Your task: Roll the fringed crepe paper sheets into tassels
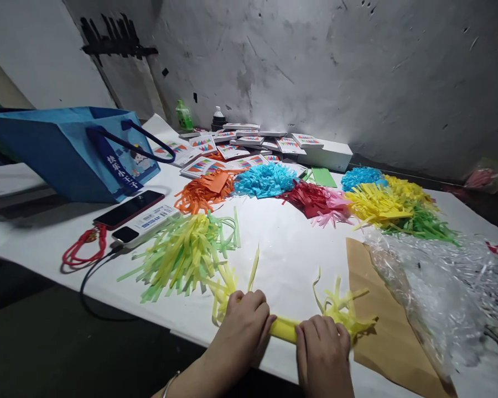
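A rolled strip of yellow tissue paper (284,328) lies across the white table's front edge, with fringed ends spreading out on both sides. My left hand (249,326) is closed around its left part, fingers curled over the top. Around its right part my right hand (321,345) is closed too, knuckles up. A short stretch of smooth yellow paper shows between the two hands. The yellow fringe (344,309) on the right reaches onto a brown paper sheet (385,326). Up and left of my left hand lies a yellow and green tassel bundle (182,251).
Orange (207,189), blue (265,180), red (305,198) and yellow (377,204) fringed bundles lie farther back. Clear plastic wrapping (444,304) is at right. A phone (128,210), power bank (145,225) and blue bag (66,160) sit left. Printed packets (247,141) are piled by the wall.
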Motion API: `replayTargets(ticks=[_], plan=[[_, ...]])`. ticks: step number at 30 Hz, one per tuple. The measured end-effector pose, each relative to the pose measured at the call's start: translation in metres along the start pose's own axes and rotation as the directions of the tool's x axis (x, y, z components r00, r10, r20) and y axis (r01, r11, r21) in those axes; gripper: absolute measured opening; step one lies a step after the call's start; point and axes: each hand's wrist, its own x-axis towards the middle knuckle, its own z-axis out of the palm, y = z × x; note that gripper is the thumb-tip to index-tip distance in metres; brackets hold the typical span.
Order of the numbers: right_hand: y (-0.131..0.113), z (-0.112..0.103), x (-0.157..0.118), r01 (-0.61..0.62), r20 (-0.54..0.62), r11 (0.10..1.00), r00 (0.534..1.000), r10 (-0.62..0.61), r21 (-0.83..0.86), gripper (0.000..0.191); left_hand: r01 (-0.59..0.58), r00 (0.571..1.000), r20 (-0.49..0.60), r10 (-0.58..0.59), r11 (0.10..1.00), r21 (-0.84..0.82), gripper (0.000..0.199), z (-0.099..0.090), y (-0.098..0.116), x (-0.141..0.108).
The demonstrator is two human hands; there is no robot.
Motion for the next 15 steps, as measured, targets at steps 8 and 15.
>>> replayTargets(ticks=[8, 15], plan=[[0.000, 0.001, 0.002, 0.161, -0.140, 0.964, 0.981, -0.133, 0.210, 0.028, -0.079, 0.990, -0.117, 0.077, 0.997, -0.012, 0.015, 0.008, -0.001, 0.003], [0.008, 0.002, -0.017, 0.380, -0.252, 0.901, 0.911, -0.327, 0.207, 0.034, -0.423, 0.902, -0.140, 0.409, 0.901, -0.094, 0.016, 0.004, -0.015, -0.024]])
